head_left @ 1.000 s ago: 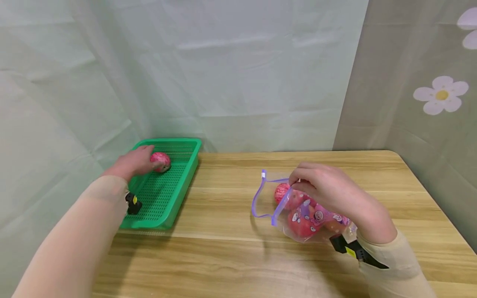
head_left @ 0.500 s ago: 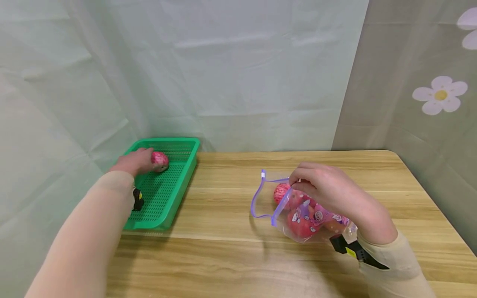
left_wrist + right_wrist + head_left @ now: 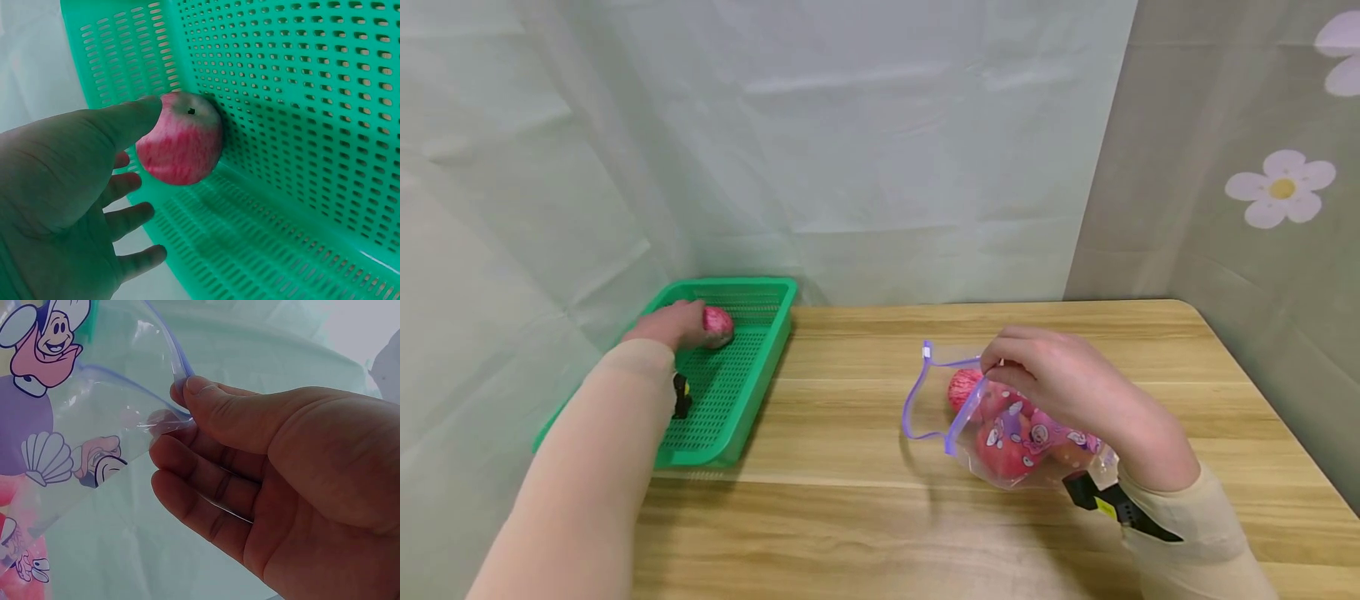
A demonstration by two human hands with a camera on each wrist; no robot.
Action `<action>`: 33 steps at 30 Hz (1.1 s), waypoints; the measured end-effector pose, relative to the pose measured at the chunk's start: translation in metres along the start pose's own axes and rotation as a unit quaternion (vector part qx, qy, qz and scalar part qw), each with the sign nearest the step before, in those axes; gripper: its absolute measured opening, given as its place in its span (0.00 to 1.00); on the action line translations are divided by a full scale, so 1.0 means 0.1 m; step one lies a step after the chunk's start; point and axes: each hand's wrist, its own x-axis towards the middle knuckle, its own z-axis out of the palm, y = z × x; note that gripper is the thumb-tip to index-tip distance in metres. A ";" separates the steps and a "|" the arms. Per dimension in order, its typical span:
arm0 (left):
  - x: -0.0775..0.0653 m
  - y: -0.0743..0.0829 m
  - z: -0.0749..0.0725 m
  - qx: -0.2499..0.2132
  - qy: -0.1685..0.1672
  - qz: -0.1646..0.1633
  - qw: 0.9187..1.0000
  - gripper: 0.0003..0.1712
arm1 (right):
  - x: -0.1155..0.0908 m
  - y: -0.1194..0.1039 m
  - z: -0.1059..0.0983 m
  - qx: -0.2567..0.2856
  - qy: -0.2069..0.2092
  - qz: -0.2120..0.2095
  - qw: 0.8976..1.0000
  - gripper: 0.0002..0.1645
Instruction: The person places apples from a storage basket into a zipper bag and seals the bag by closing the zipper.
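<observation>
In the head view my left hand (image 3: 673, 323) reaches into a green plastic basket (image 3: 763, 387), at the left side of a red-streaked apple (image 3: 718, 325). The left wrist view has the thumb overlapping the upper side of the apple (image 3: 181, 147), with the other fingers spread and fairly straight beside and below it. My right hand (image 3: 1052, 375) pinches the purple-edged mouth of a clear zip bag (image 3: 1037, 433) between thumb and index finger. Several apples lie inside the bag, one of them (image 3: 964, 390) near its gaping mouth. Cartoon figures are printed on the bag (image 3: 47, 434).
A wooden table (image 3: 850, 517) carries the basket at the left and the bag at the right. Pale cloth (image 3: 887, 167) hangs behind the table's back edge, and a grey flowered curtain (image 3: 1210, 250) stands along the right.
My left hand has shifted slightly closer around the apple, its forearm swinging a little to the right. The right hand and the bag have stayed put. The head view has drifted slightly.
</observation>
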 end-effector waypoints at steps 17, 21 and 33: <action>0.03 0.00 0.06 -0.016 0.002 0.001 1.000 0.51 | -0.01 0.00 -0.01 -0.002 -0.001 0.000 1.000 0.11; 0.00 0.03 0.06 -0.022 0.003 -0.002 1.000 0.47 | -0.01 0.01 0.00 -0.002 0.000 -0.001 1.000 0.12; 0.05 0.04 0.13 -0.023 -0.025 -0.024 0.999 0.32 | -0.01 0.03 0.01 -0.006 0.005 -0.003 1.000 0.13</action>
